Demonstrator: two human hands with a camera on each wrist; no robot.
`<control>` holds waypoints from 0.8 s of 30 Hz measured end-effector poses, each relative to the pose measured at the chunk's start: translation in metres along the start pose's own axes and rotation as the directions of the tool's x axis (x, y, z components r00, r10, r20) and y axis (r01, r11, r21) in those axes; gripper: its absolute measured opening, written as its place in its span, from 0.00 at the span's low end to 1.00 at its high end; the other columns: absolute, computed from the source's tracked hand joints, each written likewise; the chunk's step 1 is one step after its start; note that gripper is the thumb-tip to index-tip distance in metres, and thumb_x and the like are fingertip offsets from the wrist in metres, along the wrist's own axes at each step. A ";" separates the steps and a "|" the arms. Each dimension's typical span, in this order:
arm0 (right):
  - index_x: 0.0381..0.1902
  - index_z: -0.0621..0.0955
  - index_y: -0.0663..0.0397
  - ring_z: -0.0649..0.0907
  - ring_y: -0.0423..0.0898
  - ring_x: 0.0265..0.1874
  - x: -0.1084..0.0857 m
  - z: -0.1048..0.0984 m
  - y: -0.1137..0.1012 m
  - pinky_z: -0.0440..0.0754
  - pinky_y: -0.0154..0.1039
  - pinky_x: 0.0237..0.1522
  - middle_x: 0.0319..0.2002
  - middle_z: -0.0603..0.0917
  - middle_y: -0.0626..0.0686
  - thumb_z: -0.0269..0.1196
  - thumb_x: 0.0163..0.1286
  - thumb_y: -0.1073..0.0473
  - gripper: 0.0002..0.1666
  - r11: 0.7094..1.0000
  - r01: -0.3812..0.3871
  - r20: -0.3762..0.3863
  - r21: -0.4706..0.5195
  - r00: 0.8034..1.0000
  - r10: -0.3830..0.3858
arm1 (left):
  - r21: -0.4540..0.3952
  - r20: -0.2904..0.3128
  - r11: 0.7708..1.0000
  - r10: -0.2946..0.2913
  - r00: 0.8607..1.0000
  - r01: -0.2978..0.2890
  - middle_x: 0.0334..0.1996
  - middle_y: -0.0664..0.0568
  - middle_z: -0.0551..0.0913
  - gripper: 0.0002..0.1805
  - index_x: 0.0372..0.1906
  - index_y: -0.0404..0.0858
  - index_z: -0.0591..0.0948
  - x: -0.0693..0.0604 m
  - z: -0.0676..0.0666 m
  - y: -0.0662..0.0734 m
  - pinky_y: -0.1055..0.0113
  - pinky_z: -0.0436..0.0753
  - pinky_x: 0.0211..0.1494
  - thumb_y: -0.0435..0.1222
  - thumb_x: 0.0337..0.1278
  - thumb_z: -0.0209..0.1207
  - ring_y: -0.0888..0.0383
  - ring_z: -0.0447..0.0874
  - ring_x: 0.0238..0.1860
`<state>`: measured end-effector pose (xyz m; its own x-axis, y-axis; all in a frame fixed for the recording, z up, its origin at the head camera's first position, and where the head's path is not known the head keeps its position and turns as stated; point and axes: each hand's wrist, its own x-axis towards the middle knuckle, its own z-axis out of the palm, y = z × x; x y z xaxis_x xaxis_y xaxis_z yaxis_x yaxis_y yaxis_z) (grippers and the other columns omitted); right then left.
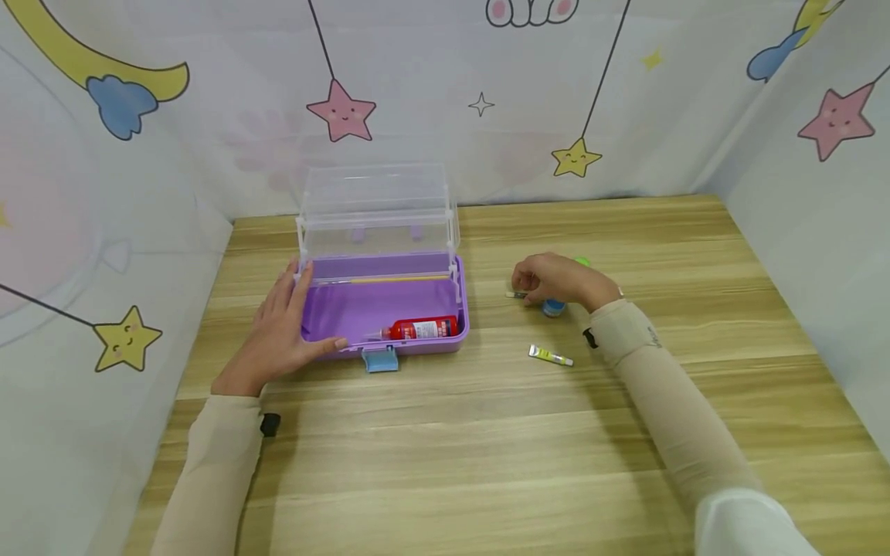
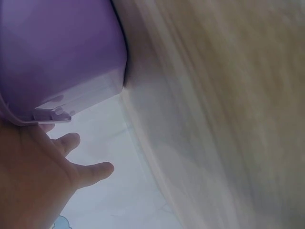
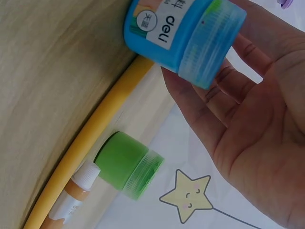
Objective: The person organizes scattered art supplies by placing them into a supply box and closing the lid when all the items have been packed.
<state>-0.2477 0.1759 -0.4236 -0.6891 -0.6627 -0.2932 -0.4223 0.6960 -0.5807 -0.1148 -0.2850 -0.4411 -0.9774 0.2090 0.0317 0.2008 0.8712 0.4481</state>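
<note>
My left hand point(image 1: 281, 332) rests on the left end of a purple plastic box point(image 1: 424, 347), fingers stretched along its side and thumb on the front rim. Inside lie a red bottle point(image 1: 410, 330) with a pointed nozzle and a yellow-handled paintbrush point(image 1: 399, 279). To the right, my right hand point(image 1: 559, 278) reaches down to the table, its fingers pinching another paintbrush point(image 1: 514, 294). That brush's yellow handle point(image 3: 93, 126) runs behind a blue paint jar point(image 3: 152, 38) in the right wrist view; the jar hides the fingertips. The jar stands under the palm.
Hinged clear trays and lid point(image 1: 375, 197) stand raised behind the box. A yellow-green paint tube point(image 1: 551, 356) lies in front of my right hand. A green paint jar point(image 3: 123, 160) and a brown-and-white tube point(image 3: 71, 193) are beside the brush. Patterned cloth walls surround the table.
</note>
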 end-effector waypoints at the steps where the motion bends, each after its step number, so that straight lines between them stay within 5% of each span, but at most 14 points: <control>1: 0.46 0.84 0.56 0.81 0.49 0.42 0.000 0.000 0.000 0.81 0.48 0.49 0.43 0.85 0.54 0.71 0.66 0.66 0.11 1.000 0.002 0.001 -0.007 1.000 -0.002 | 0.001 0.000 1.000 0.001 1.000 -0.001 0.83 0.45 0.31 0.71 0.83 0.52 0.33 0.000 0.000 0.000 0.23 0.48 0.71 0.65 0.46 0.70 0.34 0.35 0.81; 24: 0.41 0.85 0.54 0.82 0.46 0.36 0.008 0.004 0.000 0.82 0.44 0.44 0.37 0.85 0.50 0.66 0.68 0.66 0.05 0.990 -0.035 0.001 -0.139 0.999 0.035 | 0.015 0.006 1.000 -0.012 1.000 0.012 0.83 0.45 0.30 0.71 0.83 0.53 0.33 0.001 0.000 -0.001 0.24 0.47 0.72 0.65 0.46 0.70 0.35 0.34 0.81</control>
<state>-0.2509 0.1695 -0.4290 -0.7028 -0.6381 -0.3146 -0.4756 0.7503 -0.4592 -0.1155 -0.2854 -0.4415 -0.9794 0.2008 0.0212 0.1899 0.8802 0.4350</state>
